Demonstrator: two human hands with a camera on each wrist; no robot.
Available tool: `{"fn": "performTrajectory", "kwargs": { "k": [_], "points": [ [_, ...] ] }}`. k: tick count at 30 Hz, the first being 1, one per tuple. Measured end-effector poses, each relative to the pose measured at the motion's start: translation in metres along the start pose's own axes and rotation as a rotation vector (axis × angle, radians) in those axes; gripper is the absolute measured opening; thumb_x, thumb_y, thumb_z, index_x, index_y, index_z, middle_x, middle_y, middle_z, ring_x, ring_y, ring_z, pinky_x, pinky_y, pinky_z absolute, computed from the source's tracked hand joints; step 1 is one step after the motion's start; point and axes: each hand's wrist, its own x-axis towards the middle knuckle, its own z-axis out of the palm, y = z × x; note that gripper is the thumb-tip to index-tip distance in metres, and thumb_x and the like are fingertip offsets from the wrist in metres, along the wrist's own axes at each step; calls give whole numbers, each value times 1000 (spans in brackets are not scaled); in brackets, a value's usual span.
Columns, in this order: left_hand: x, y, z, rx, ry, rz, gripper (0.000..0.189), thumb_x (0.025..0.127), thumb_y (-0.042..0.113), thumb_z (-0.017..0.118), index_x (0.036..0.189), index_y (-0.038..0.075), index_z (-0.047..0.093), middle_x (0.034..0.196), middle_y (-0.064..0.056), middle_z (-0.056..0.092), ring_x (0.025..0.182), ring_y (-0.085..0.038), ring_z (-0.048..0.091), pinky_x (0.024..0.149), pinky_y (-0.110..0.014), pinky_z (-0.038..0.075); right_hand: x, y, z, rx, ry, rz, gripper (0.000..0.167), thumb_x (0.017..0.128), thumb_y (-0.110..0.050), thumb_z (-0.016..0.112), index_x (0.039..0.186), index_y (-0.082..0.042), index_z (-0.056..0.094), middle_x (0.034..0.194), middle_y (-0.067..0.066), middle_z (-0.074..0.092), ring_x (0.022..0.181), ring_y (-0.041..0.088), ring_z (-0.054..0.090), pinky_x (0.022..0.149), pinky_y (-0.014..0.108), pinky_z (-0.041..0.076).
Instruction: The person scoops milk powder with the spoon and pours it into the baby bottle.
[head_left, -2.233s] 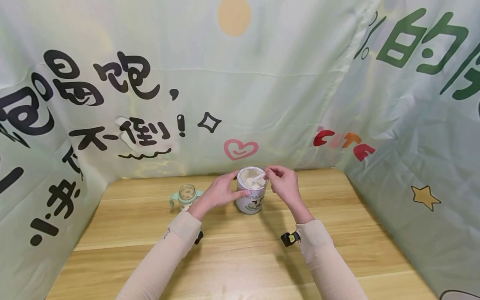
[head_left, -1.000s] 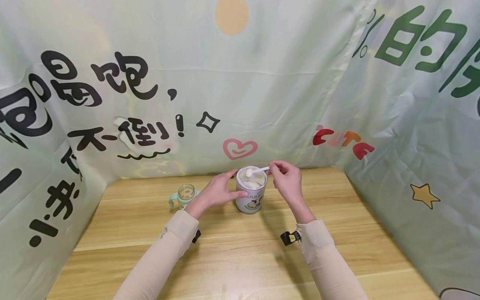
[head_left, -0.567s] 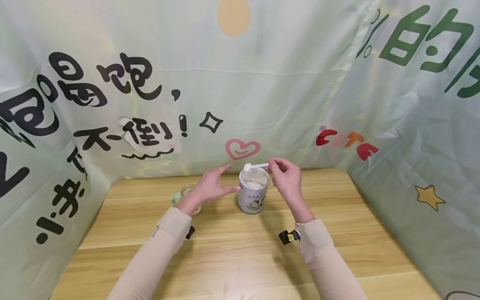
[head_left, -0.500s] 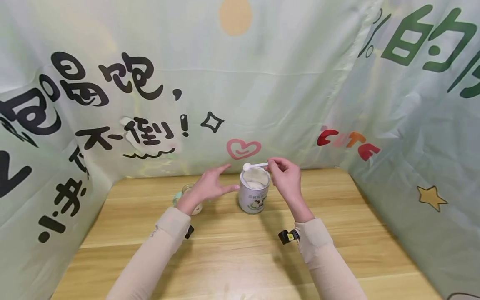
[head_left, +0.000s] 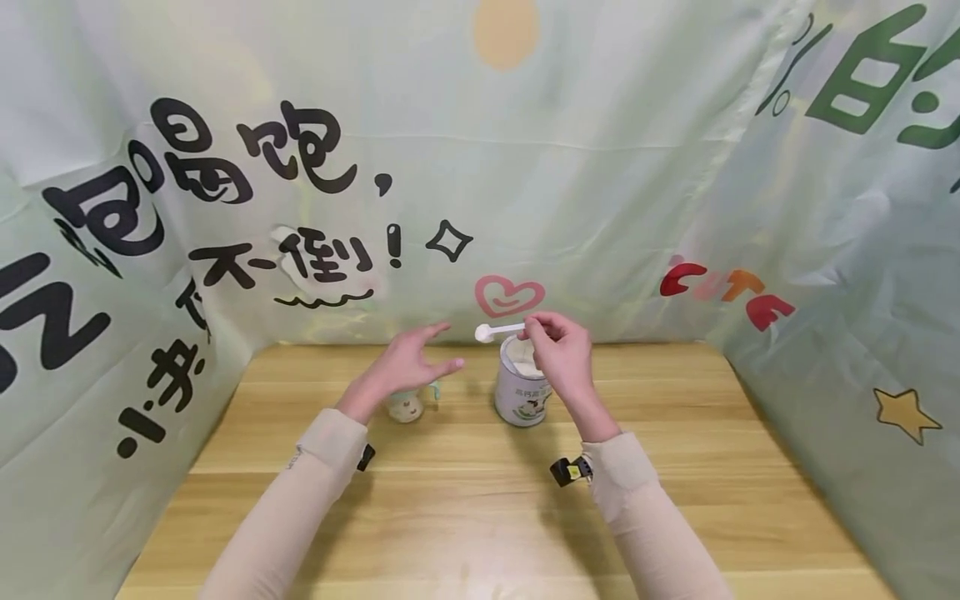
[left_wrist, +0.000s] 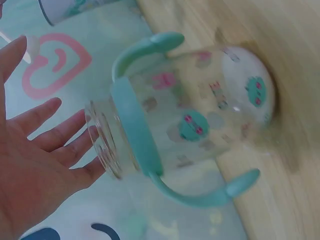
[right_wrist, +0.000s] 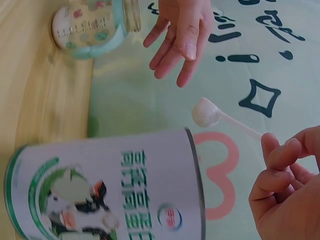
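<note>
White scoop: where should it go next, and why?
Maybe move the scoop left, over to the bottle. It seems loaded with white powder, the right hand holds it higher than the can, and the bottle has no lid on its neck.

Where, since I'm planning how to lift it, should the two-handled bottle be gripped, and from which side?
Probably round the bottle's clear body, below the green collar, from the near side between the handles: it stands upright, its handles jutting opposite ways.
</note>
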Motion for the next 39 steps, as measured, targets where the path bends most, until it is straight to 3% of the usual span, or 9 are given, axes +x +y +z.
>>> {"fn": "performTrajectory", "kwargs": {
  "k": [4,7,10,12,21,27,35,39],
  "points": [
    [-7,-8,-4,14,7,-6,86,95,56,73,160,8,44,162,-16,50,144,-42,53,122,-58,41,-2,0,10,16,-33,11,21,104,-20,66,111,-3,77,87,16,77,45,5,45,46,18,38],
    [-15,-13,-8,31,7,-18,87,95,58,71,161,9,42,162,-17,49,138,-42,59,122,-59,40,-4,0,19,23,-64,22,22,104,-20,65,114,-4,77,81,1,76,44,6,43,45,19,36],
    [-22,-19,-11,38,8,-35,88,95,58,71,161,9,42,162,-17,49,138,-43,58,122,-60,40,-6,-2,27,36,-91,12,22,104,-19,65,114,-4,77,77,-10,73,43,7,41,45,20,34],
    [-25,-23,-12,39,9,-48,88,95,59,72,161,9,42,162,-16,49,146,-43,50,122,-60,40,-8,-3,32,32,-97,-3,20,104,-19,66,111,-5,78,76,-11,73,42,7,42,45,21,35],
    [-38,-37,-14,25,5,-110,91,91,62,74,159,9,45,161,-18,49,145,-44,51,119,-61,43,-14,-3,53,39,-136,-28,16,103,-16,65,108,-8,78,84,3,78,44,8,43,46,20,38],
    [-46,-43,-15,35,11,-116,89,91,61,74,157,9,48,158,-19,52,141,-44,54,117,-63,45,-19,-3,66,26,-155,-35,17,103,-17,65,109,-7,78,94,19,79,44,8,45,46,20,39],
    [-57,-47,-16,15,27,-119,84,90,54,78,156,9,50,154,-20,56,138,-45,56,115,-63,47,-22,-1,78,24,-188,-57,17,103,-16,65,110,-8,78,93,20,78,45,6,45,45,20,40],
    [-61,-54,-15,30,39,-127,85,90,58,77,155,10,51,151,-21,59,136,-43,58,113,-63,48,-25,-1,83,22,-209,-60,17,103,-17,66,111,-8,79,95,20,78,45,6,46,45,20,41]
  ]
}}
